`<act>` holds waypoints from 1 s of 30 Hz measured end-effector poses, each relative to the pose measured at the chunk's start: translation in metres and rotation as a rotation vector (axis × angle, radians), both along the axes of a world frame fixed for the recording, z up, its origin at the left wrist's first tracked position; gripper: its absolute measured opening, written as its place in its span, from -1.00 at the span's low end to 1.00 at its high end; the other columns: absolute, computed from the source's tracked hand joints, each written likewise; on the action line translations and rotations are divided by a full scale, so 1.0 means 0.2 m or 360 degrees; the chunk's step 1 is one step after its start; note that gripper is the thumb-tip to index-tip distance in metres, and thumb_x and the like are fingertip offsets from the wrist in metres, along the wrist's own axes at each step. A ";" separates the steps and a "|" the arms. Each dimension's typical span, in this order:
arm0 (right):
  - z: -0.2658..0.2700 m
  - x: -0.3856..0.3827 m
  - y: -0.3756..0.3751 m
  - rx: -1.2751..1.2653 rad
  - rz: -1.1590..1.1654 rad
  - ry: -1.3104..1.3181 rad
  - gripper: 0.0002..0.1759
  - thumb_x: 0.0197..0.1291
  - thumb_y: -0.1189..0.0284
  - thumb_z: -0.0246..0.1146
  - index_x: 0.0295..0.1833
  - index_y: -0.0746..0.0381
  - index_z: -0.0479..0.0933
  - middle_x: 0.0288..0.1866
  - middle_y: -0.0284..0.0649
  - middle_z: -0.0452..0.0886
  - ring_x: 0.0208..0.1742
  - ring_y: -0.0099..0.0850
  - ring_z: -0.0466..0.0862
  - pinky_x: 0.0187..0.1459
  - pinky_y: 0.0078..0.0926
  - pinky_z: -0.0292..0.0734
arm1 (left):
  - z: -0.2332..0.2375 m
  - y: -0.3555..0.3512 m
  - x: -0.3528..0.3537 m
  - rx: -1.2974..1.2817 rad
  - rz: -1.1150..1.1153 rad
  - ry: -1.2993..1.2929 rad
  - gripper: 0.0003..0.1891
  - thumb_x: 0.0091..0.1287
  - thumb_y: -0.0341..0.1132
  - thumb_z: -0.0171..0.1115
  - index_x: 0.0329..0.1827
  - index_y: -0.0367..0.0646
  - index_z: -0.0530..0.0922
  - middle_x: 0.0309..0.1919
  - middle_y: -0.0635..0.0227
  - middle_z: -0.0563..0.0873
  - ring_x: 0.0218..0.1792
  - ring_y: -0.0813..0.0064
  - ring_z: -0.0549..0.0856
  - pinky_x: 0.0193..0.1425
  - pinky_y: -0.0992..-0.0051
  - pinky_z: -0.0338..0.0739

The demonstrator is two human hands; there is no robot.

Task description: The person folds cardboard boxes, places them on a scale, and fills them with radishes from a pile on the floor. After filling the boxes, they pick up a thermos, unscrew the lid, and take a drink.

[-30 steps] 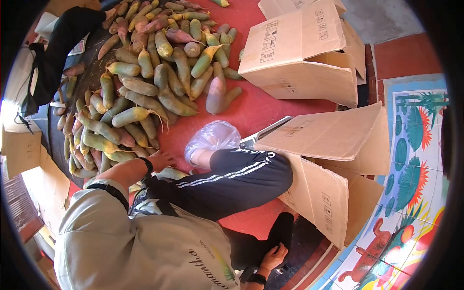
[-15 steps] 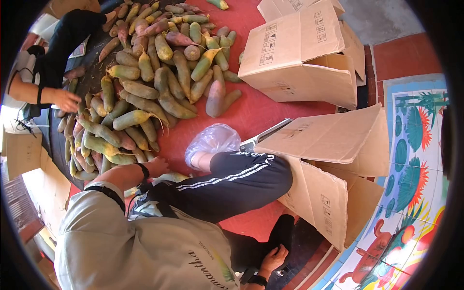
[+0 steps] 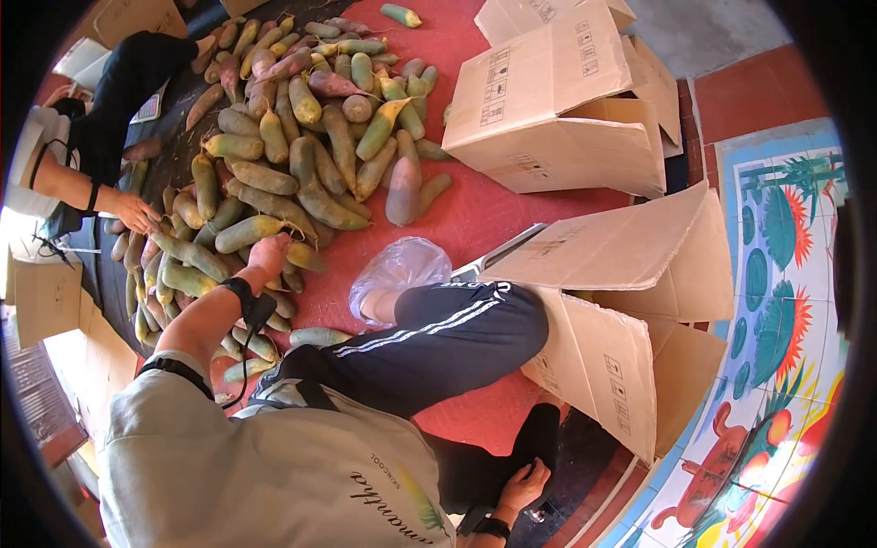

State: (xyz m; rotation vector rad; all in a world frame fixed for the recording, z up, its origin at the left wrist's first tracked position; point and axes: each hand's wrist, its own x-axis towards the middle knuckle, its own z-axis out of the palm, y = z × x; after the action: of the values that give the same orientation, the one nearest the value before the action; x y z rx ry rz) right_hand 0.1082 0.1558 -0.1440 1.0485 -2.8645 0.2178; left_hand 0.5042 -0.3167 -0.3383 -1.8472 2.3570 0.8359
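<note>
My left hand (image 3: 268,255) is closed at the near edge of a big heap of green and reddish radishes (image 3: 315,187). A motion-blurred green radish (image 3: 307,258) juts out from its fingers, partly hidden by the hand. Close by lies a yellow-green radish (image 3: 248,233), just above the knuckles. My right hand (image 3: 523,485) rests low at the right, against my dark-clad foot (image 3: 537,434). Its fingers are loosely bent and apart, with nothing seen in them. One pale green radish (image 3: 318,337) lies beside my knee.
Two open cardboard boxes (image 3: 585,265) (image 3: 548,137) lie on their sides at the right. A clear plastic bag (image 3: 402,269) covers my other foot on the red mat (image 3: 493,205). Across the heap, a co-worker's hand (image 3: 137,210) reaches to the radishes. A painted tile wall (image 3: 767,301) stands far right.
My left hand has risen from beside my knee up onto the heap and now grips a radish. The co-worker's hand has shifted slightly down and right. My right hand stays at the foot.
</note>
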 end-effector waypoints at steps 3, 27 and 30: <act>-0.01 -0.01 0.01 -0.0018 -0.0022 -0.0007 -0.75 0.09 0.61 0.10 -0.07 0.35 0.47 -0.19 0.02 0.49 -0.16 0.00 0.55 -0.14 -0.18 0.48 | 0.05 -0.02 -0.02 -0.0077 0.0040 -0.0271 -0.79 0.28 -0.24 0.04 -0.12 -0.03 0.58 -0.31 0.10 0.69 -0.20 0.08 0.66 -0.10 0.19 0.52; 0.13 0.05 -0.15 -0.0423 0.0096 0.0265 -0.77 0.08 0.65 0.10 -0.10 0.34 0.49 -0.18 0.00 0.53 -0.16 -0.04 0.57 -0.13 -0.22 0.51 | 0.31 0.00 -0.25 -0.0221 0.0053 0.0481 -0.54 0.14 -0.34 0.16 0.15 -0.12 0.34 -0.39 0.05 0.66 -0.23 -0.02 0.62 -0.12 0.10 0.48; 0.18 0.08 -0.17 -0.0498 0.0085 0.0311 -0.77 0.08 0.65 0.10 -0.10 0.34 0.49 -0.19 0.01 0.53 -0.16 -0.03 0.57 -0.13 -0.23 0.51 | 0.32 0.01 -0.28 -0.0243 -0.0017 0.0668 -0.62 0.14 -0.36 0.18 0.05 -0.16 0.43 -0.52 0.14 0.65 -0.34 0.06 0.63 -0.21 0.16 0.49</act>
State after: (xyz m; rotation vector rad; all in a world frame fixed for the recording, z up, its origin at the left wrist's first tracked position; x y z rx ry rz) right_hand 0.1247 0.1227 -0.1074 1.0210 -2.5255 0.5174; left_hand 0.4492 -0.3143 -0.2739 -1.8614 2.7399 1.1744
